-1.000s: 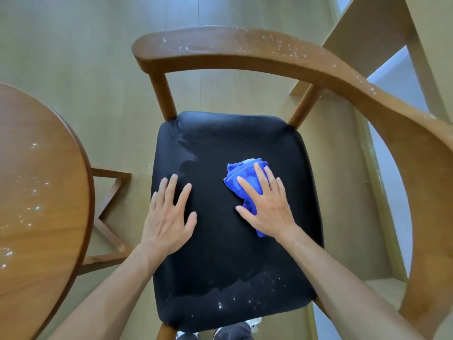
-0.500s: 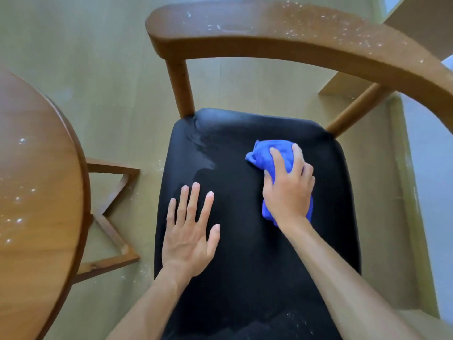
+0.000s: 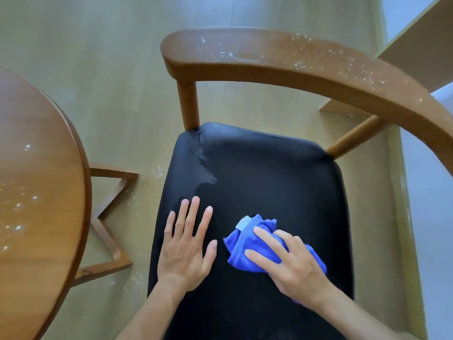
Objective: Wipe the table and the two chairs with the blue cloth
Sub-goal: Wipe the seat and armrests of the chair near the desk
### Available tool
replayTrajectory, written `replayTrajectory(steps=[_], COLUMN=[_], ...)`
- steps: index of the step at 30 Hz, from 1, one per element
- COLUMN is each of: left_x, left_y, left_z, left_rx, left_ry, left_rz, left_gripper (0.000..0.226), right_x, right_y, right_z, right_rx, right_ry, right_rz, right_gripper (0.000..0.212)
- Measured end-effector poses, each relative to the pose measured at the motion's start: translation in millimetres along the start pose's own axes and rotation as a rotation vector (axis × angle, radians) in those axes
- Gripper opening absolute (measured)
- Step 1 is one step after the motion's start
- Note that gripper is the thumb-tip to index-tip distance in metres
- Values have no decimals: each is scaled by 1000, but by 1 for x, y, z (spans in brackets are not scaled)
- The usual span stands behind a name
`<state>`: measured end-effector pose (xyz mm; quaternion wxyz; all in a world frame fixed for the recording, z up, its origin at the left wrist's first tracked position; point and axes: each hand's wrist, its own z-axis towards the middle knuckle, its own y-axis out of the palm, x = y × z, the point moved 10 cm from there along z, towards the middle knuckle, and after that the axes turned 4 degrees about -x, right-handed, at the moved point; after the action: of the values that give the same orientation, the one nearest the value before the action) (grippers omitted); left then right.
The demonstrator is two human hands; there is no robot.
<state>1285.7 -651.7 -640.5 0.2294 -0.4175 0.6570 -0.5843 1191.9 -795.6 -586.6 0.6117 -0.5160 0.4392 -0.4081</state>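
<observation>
A wooden chair with a black seat (image 3: 269, 173) fills the middle of the view. Its curved wooden backrest (image 3: 282, 62) is speckled with white dust. The bunched blue cloth (image 3: 247, 244) lies on the seat's near right part. My right hand (image 3: 291, 263) presses down on it with fingers spread over the top. My left hand (image 3: 187, 244) rests flat on the seat just left of the cloth, fingers straight. A dull dusty patch (image 3: 206, 165) shows on the seat's far left corner. The round wooden table (image 3: 36, 192) at left carries white specks.
The table's wooden legs (image 3: 110, 217) stand on the pale floor between table and chair, with white crumbs around them. A light wooden panel (image 3: 414, 55) rises at the upper right, beyond the chair's backrest.
My right hand has dragged the cloth from the seat's far right back toward the near middle. The left hand stays flat on the seat. The camera view has shifted.
</observation>
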Motion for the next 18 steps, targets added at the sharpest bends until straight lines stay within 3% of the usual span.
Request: replayTrajectory(steps=[3,5,7,8,10,13,18], left_x=[0,0,-1,-1,-1,0,0], left_y=[1,4,6,6,6,-2,-6], left_z=[1,1,0,0,0,-1,-58], left_rx=[16,20,9,4,-14,-43,-46], left_ry=[3,2,-1,-3,0,8,129], left_rz=[-4,8,14,10,0,-31,-77], left_gripper=[66,67,67,67,67,64,61], right_x=[51,101,143,148,127,50,-43], right_y=[0,-4,0,4,3,-1,0], right_z=[71,132,171,178,170,103,2], right_rx=[104,175,119,93,122,142,16], right_ry=[59,356,677,746,693,406,195], right_rz=[-74,-96,-42,-30,-20,6,102], right_gripper=[48,46,42,41,40,42,46])
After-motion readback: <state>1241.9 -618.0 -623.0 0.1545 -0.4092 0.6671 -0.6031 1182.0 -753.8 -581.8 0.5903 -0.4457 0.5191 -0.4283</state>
